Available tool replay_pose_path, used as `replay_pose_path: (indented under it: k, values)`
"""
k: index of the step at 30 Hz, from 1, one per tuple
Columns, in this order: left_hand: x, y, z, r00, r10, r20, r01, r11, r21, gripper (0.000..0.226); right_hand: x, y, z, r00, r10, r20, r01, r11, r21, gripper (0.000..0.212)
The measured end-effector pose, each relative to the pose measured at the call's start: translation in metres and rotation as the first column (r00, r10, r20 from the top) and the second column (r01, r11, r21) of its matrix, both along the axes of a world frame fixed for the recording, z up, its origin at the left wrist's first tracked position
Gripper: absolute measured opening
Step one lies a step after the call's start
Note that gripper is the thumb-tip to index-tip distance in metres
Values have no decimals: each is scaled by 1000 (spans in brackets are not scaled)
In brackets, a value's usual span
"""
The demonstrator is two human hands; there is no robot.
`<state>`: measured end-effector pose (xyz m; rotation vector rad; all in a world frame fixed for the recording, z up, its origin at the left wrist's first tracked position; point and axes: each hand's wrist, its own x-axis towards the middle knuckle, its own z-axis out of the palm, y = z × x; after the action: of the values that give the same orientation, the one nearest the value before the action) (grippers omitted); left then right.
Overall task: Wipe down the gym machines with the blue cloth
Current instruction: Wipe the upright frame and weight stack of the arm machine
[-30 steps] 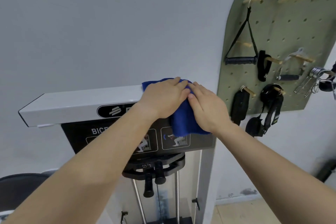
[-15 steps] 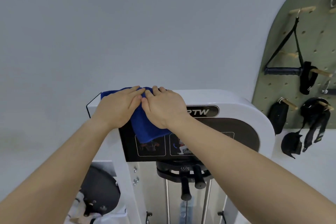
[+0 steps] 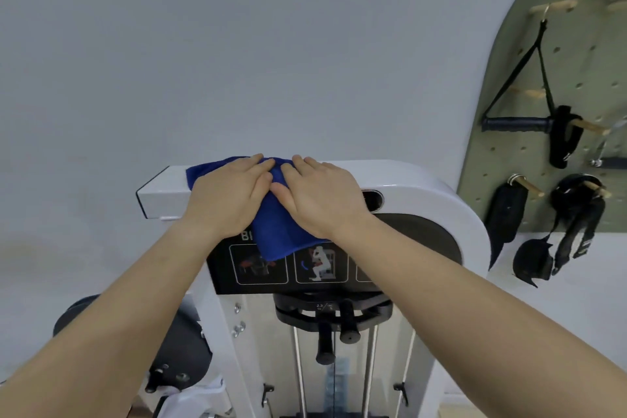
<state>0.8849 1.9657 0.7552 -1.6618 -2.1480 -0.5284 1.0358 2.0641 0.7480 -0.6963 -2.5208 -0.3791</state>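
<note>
Blue cloth [image 3: 281, 237] overhangs front edge of white machine [image 3: 424, 180].

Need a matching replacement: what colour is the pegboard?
The pegboard is olive green, best seen in the head view.

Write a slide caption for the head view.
Left hand and right hand press a blue cloth over the top of a white weight machine beside a green pegboard.

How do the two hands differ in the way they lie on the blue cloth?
The left hand lies nearer the square end of the machine, the right hand nearer its rounded end. Blue cloth pokes out past the left hand's outer side; past the right hand only white casing shows. Both press flat, fingers straight, on the cloth.
</note>
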Motion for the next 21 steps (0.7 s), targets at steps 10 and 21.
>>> replay_pose_path:
  k: [10, 21]
  values:
    - [145, 86, 7, 975, -164, -148, 158, 986, -48, 48, 148, 77, -22, 953, -152, -262, 91, 969, -230, 56]
    - [55, 22, -10, 989, -120, -90, 126, 990, 67, 45, 63, 22, 3, 1000, 28, 13, -29, 999, 34, 60]
